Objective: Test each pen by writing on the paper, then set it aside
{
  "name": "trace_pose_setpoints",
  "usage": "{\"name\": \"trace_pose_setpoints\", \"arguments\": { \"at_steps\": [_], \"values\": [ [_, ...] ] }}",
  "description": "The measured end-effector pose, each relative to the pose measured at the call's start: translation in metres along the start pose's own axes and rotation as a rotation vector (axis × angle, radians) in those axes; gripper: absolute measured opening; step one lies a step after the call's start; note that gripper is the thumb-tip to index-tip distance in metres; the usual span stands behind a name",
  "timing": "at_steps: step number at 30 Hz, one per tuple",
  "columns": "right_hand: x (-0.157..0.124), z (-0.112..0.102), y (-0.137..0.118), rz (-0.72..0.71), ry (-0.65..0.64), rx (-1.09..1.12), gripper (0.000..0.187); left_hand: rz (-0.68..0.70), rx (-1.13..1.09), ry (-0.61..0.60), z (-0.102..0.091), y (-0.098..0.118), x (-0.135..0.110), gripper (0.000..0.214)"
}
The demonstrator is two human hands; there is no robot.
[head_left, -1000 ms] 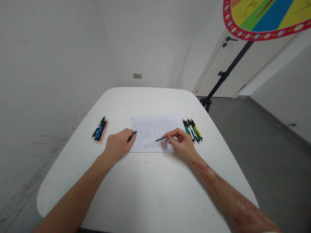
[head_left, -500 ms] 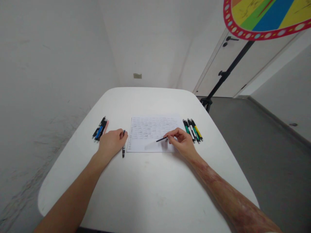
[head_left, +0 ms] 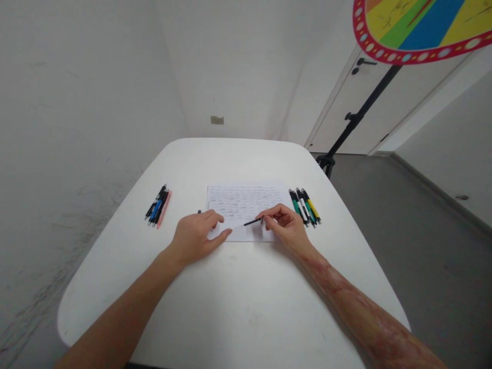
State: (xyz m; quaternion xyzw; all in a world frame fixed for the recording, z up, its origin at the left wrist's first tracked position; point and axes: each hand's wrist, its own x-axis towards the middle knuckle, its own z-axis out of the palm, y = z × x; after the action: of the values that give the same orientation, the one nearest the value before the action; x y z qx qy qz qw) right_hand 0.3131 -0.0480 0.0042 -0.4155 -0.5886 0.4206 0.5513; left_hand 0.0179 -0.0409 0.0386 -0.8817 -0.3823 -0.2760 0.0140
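My right hand [head_left: 283,225] pinches a thin dark stick [head_left: 251,222], like a pen or a pen part, over the lower part of a sheet of paper [head_left: 246,197]. Its tip points left and slightly down; the fingers hide the other end. My left hand [head_left: 198,231] is open, thumb and fingers apart, reaching over the sheet's lower left corner toward the stick but not touching it. Behind its knuckles, the end of a dark pen [head_left: 199,211] peeks out, with the rest covered. The sheet bears rows of writing or print.
Several pens [head_left: 158,206] lie bunched on the left of the white table [head_left: 234,307], a pink one among them. Another group of pens [head_left: 305,206], green, white and yellow, lies beyond my right hand. A colourful wheel [head_left: 423,31] on a black stand [head_left: 355,120] is at right.
My left hand has moved right from beside the pen onto the sheet's edge, and its fingers have opened. It now covers most of that pen. My right hand has barely shifted, still pinching the stick.
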Motion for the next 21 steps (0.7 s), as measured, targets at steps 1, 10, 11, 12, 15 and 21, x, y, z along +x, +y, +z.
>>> {"name": "trace_pose_setpoints", "arguments": {
  "at_steps": [1, 10, 11, 12, 15, 21],
  "values": [
    [0.0, 0.001, -0.001, 0.005, -0.001, -0.002, 0.018, 0.049, -0.017, -0.001, 0.003, 0.003, 0.0, 0.027],
    [-0.002, -0.002, -0.002, 0.003, 0.069, -0.1, 0.02, 0.155, -0.006, -0.017, 0.004, 0.002, 0.001, 0.033],
    [-0.002, -0.002, -0.004, -0.032, 0.088, -0.16, 0.018, 0.146, 0.006, -0.009, 0.003, 0.002, 0.0, 0.033],
    [-0.003, -0.003, -0.006, -0.081, 0.095, -0.232, 0.016, 0.135, 0.019, 0.0, 0.003, 0.002, 0.0, 0.032],
    [-0.005, 0.0, -0.01, -0.285, 0.015, -0.495, 0.008, 0.096, 0.055, -0.005, 0.008, 0.004, -0.002, 0.03],
    [-0.006, 0.013, -0.01, -0.56, -0.19, -0.904, 0.013, 0.068, 0.071, -0.142, 0.019, 0.01, -0.003, 0.027]
  ]
}}
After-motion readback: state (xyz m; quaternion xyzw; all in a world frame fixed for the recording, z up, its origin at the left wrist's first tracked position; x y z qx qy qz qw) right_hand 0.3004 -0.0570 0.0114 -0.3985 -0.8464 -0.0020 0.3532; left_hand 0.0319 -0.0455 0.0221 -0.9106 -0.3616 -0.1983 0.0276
